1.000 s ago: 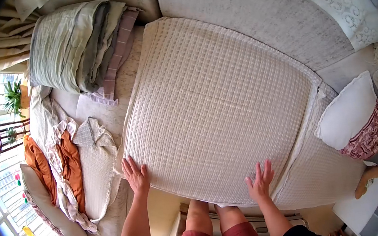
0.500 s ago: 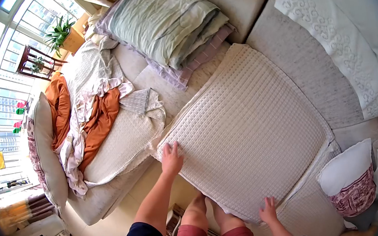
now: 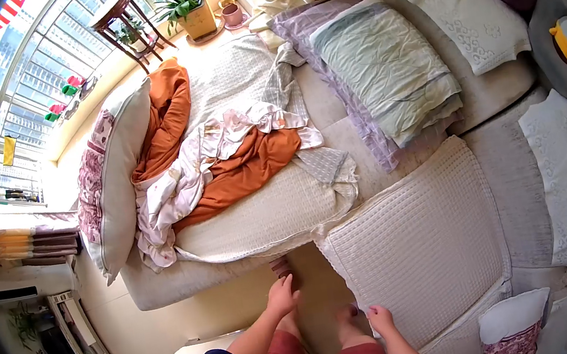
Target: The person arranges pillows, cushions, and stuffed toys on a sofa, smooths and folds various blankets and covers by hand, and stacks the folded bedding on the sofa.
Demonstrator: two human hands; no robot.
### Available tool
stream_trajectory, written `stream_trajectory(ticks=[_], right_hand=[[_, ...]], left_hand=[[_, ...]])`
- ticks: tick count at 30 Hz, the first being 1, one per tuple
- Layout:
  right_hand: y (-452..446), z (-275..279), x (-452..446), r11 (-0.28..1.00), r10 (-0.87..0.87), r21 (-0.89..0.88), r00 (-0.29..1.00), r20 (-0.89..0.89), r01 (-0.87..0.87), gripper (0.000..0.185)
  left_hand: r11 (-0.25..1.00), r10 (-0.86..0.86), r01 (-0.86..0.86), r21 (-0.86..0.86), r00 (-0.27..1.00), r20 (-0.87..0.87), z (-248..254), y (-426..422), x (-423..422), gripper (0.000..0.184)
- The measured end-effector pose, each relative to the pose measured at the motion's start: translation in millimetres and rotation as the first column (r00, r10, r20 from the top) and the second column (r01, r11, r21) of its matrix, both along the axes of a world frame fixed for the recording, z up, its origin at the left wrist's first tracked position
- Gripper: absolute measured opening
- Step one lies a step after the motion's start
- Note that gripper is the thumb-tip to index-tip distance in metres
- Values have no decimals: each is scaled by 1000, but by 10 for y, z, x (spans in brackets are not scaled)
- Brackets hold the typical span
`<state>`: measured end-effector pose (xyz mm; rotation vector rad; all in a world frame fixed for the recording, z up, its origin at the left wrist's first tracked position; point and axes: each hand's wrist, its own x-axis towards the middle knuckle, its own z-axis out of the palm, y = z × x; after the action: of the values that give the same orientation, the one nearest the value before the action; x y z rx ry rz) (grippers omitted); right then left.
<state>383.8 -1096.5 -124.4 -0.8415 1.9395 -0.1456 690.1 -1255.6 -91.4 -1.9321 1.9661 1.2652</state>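
My left hand [image 3: 283, 294] hangs over the bare floor, off the cover, its fingers loosely extended with nothing in them. My right hand [image 3: 382, 319] is beside the near left edge of a cream quilted sofa cover [image 3: 420, 238], fingers slightly bent and nothing visible in them; whether it touches the edge I cannot tell. The cover lies flat over the sofa seat. To the left, a rumpled orange cloth [image 3: 254, 173] and a pale pink printed cloth [image 3: 182, 197] lie tangled on another cream cover [image 3: 281, 213].
A folded pale green quilt [image 3: 387, 66] rests on a lilac cloth [image 3: 372, 140]. A large pillow [image 3: 119, 177] leans at the left end. White lace-patterned covers [image 3: 555, 170] drape the backrest at right. Beyond are a potted plant [image 3: 194, 17] and a wooden stand [image 3: 128, 29].
Both my hands have come off the cream quilted cover. My view has swung left, showing more of the tangled cloths and the window side. The cover stays spread flat.
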Motion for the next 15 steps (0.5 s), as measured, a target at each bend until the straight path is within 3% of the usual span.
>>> stream_trajectory(ticks=[2,4,7,11,13,15], right_hand=[[-394,44,403,998,-32,49,993,117,26,32],[-736,40,789,999,20,47,990,142,-27,32],[-1422,419,1396,984,167,28,968,185,-175,32],[-1947,699,1917,983,164,23,930,328,-181,31],[-2055,711,2036,981,168,28,920,353,-191,29],[-2088,745,2061,977,179,47,927,328,-206,29]], left_hand=[[960,258,-255,-120,966,13,68,-423,498,65],[831,469,-428,-354,882,34,12,-881,1071,70],[619,694,-496,-609,708,129,375,-1635,1812,87],[389,876,-630,-671,478,60,462,-2204,2765,104],[113,973,-742,-661,217,-77,407,-2330,3388,113],[-142,989,-679,-720,-72,-127,428,-2327,3996,118]])
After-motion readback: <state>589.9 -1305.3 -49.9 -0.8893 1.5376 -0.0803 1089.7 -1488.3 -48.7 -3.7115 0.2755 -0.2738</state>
